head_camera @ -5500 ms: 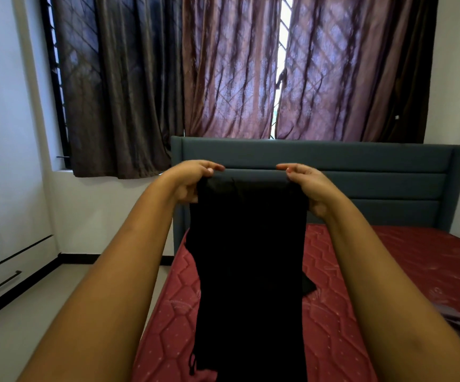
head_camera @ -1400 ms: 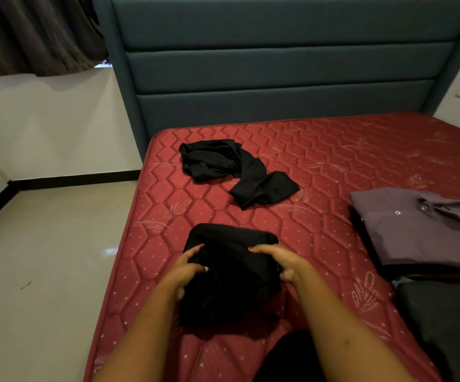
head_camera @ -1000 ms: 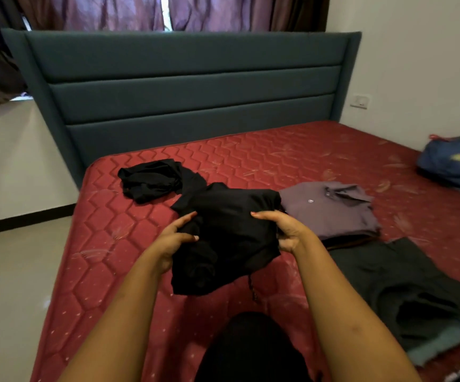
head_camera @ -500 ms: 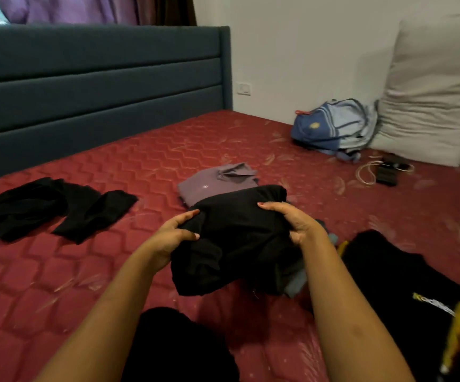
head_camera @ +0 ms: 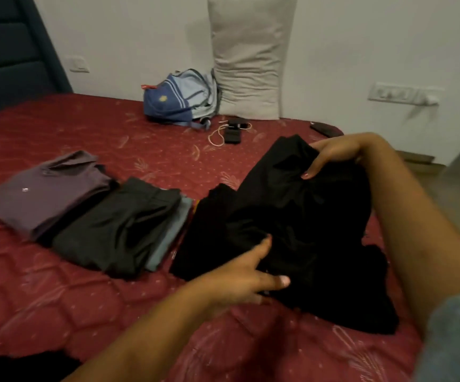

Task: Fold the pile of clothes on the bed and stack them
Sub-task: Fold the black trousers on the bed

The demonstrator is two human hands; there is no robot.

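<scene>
Two hands hold one folded black garment (head_camera: pixel 306 210), long axis near-to-far: left hand (head_camera: pixel 239 279) pinches near edge, right hand (head_camera: pixel 333 158) grips far edge. Garment sits over black stack (head_camera: pixel 204 241), right of grey stack (head_camera: pixel 121 227).

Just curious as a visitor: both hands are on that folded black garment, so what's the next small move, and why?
Probably set the black garment down flat on the black clothes beneath it and let go: the left hand and right hand both grip it right over them, beside the grey stack.
</scene>
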